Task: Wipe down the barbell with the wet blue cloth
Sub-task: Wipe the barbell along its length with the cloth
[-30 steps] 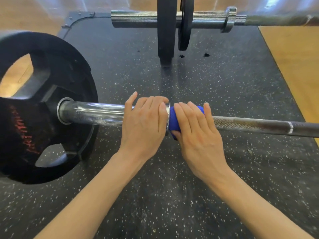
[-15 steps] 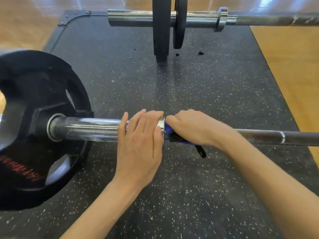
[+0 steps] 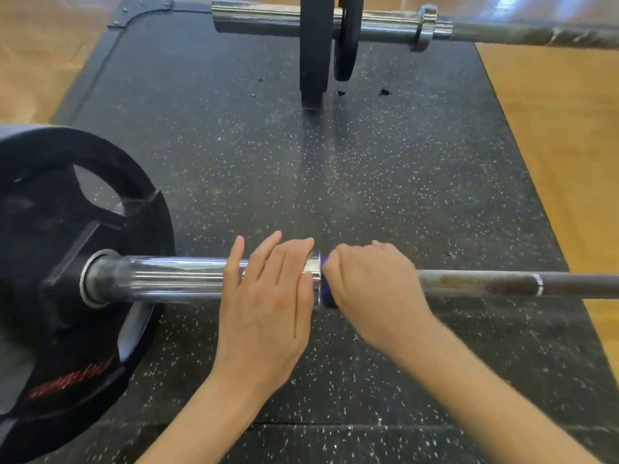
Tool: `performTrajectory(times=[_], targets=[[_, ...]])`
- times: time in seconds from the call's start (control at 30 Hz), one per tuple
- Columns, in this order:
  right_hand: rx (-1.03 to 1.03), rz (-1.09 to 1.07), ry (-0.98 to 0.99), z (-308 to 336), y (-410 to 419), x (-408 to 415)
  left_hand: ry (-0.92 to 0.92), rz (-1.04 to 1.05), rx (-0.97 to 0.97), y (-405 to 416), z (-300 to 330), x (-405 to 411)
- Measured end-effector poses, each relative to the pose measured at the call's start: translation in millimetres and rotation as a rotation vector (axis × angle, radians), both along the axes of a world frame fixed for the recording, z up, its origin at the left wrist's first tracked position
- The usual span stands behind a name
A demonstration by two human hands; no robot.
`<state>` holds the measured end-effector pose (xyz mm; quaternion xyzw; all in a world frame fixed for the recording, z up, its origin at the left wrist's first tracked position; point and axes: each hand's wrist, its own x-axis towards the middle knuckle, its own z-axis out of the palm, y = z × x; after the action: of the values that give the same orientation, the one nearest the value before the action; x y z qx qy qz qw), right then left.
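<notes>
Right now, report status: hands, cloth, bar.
Left hand flat on barbell sleeve. Right hand gripping blue cloth round shaft at collar. Nothing blocking the shaft rightward.

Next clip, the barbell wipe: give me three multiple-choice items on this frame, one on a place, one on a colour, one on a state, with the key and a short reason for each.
1. Where is the cloth on the barbell?
A. Just right of the sleeve collar
B. At the weight plate
C. On the mat

2. What colour is the cloth?
A. Red
B. Blue
C. White

3. How does the left hand lie?
A. Clenched round the cloth
B. Lifted off the bar
C. Fingers straight, resting on the sleeve

Key: 1 A, the cloth shows beside the collar under the right hand. 2 B, a blue edge peeks out. 3 C, the straight fingers lie over the chrome sleeve.
</notes>
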<state>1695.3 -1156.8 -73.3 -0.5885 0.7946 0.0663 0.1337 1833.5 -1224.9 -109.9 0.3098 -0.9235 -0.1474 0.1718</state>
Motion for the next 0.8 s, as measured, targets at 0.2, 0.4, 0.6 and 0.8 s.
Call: performTrajectory(times=[0.2, 0.4, 0.6, 0.8], targets=[[-0.446, -0.066, 0.018, -36.6, 62.5, 27.9, 0.002, -0.025, 0.043, 21.4, -5.3, 20.3], [0.053, 0.027, -0.001, 8.2, 19.1, 15.8, 0.031, -0.043, 0.021, 41.3, -12.9, 37.5], [-0.470, -0.122, -0.033, -35.2, 100.3, 58.4, 0.011, -0.038, -0.009, 56.2, -17.8, 50.5], [-0.147, -0.045, -0.100, -4.3, 56.3, 35.4, -0.013, -0.058, 0.008, 67.7, -14.3, 61.1]])
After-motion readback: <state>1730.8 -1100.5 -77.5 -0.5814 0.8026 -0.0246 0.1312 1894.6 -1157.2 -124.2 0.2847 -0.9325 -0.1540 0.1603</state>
